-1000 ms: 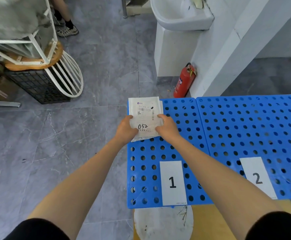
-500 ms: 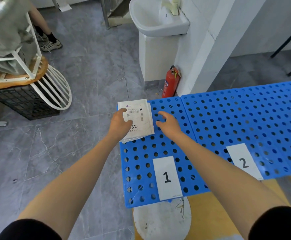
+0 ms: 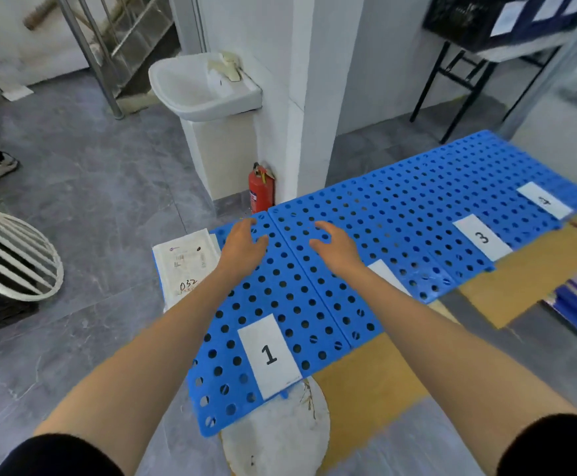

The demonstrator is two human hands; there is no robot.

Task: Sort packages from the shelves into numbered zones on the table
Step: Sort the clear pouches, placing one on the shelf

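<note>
At far-left edge of blue table (image 3: 280, 286), package (image 3: 185, 266) marked 032 is seen lying flat beyond label 1 (image 3: 269, 355), seemingly overhanging. Above table, left hand (image 3: 242, 249) and right hand (image 3: 335, 249) are held — fingers loosely spread, nothing gripped. Package is best nudged fully onto table.

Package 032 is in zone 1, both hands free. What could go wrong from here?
The package lies right at the left edge of the blue panel, possibly overhanging; a nudge could drop it to the floor. The forearm behind the left hand crosses its near corner, so pulling back might brush it.
</note>
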